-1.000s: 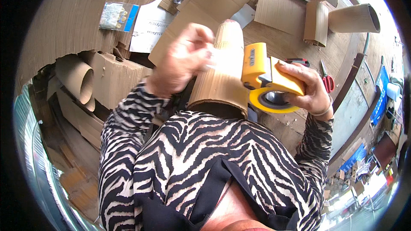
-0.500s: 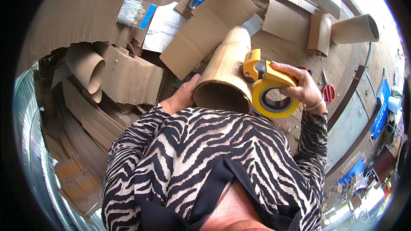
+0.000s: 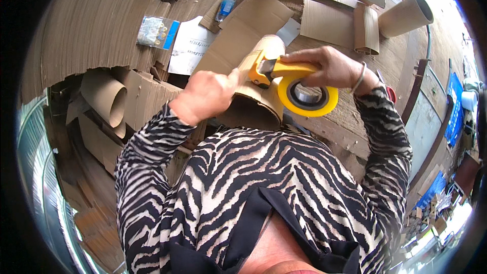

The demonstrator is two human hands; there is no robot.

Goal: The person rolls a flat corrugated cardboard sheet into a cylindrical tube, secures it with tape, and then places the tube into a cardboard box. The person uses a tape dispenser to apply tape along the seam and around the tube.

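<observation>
A rolled corrugated cardboard tube (image 3: 249, 91) lies against my front, its open end toward me. My right hand (image 3: 332, 68) grips a yellow tape dispenser (image 3: 291, 67) by its handle; a large yellow-edged roll of tape sits in it. The dispenser's head rests over the upper side of the tube. My left hand (image 3: 207, 95) is closed at the tube's left side, thumb and fingers pressed together close to the dispenser head. Whatever they pinch is too small or hidden to make out.
Stacked cardboard sheets (image 3: 91, 35) and a curled cardboard piece (image 3: 104, 96) lie at left. Beyond the tube are a flat cardboard sheet (image 3: 264, 10), a plastic bottle (image 3: 225, 9) and paper (image 3: 190, 45). Another tube (image 3: 406, 16) stands at far right, near partly hidden red-handled scissors (image 3: 391, 94).
My left hand has come up from the tube's lower left side to its top. My right hand has moved the dispenser left and farther away, onto the tube.
</observation>
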